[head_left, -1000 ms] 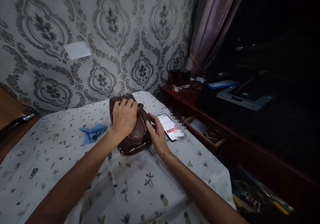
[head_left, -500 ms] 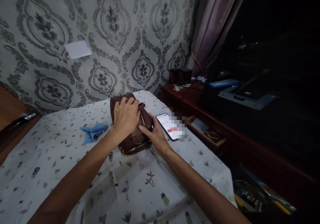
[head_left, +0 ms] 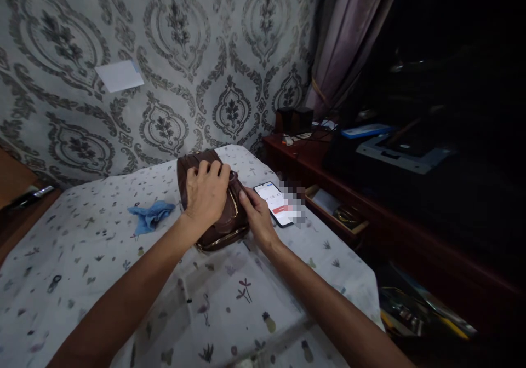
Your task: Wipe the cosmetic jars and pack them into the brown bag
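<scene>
A small brown leather bag (head_left: 228, 223) with gold zips lies on a white patterned tablecloth (head_left: 123, 280). My left hand (head_left: 204, 193) presses on top of the bag, its fingers curled over the bag's upper edge. My right hand (head_left: 255, 214) rests against the bag's right side, its fingers bent and touching the zip area. Just right of that hand a phone (head_left: 273, 201) lies on the cloth with its screen lit.
A crumpled blue cloth (head_left: 150, 216) lies left of the bag. Patterned wallpaper with a white paper (head_left: 119, 75) stuck on it rises behind. A dark red wooden cabinet (head_left: 370, 214) with an open drawer stands to the right, beside a curtain (head_left: 349, 45).
My right hand drew in closer against the bag's right side. The left hand stayed on top of the bag. The view shifted slightly.
</scene>
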Tool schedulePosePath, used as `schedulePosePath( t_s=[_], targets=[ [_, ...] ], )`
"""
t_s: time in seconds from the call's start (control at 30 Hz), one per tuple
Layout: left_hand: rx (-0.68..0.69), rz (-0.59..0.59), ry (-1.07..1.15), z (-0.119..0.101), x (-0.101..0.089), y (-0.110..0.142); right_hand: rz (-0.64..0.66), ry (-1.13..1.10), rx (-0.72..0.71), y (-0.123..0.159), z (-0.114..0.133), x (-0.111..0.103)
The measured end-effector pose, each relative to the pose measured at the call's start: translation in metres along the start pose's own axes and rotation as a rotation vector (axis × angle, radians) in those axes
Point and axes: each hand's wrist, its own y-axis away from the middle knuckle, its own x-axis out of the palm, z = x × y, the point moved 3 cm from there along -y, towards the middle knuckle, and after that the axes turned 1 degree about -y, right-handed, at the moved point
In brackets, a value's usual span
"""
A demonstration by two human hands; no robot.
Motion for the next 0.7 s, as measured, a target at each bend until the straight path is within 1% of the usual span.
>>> schedulePosePath(
  t_s=[0.13,0.27,0.47,0.57,0.7],
  targets=[
    [0.015,-0.001,-0.002,0.000,-0.001,0.001,0.019,-0.024,0.013,0.002,0.001,-0.001],
    [-0.004,-0.003,-0.004,0.000,-0.001,0.001,0.024,0.016,-0.038,0.008,-0.001,-0.002],
    [-0.016,-0.008,0.021,-0.001,-0.003,0.001,0.063,0.075,-0.139,0.015,-0.013,0.006],
    [-0.051,-0.023,0.086,0.003,-0.004,-0.002,0.081,0.078,-0.144,0.015,-0.015,0.008],
    [-0.156,-0.061,0.299,0.016,0.002,-0.011,0.072,0.025,-0.101,0.014,-0.014,0.008]
  ],
)
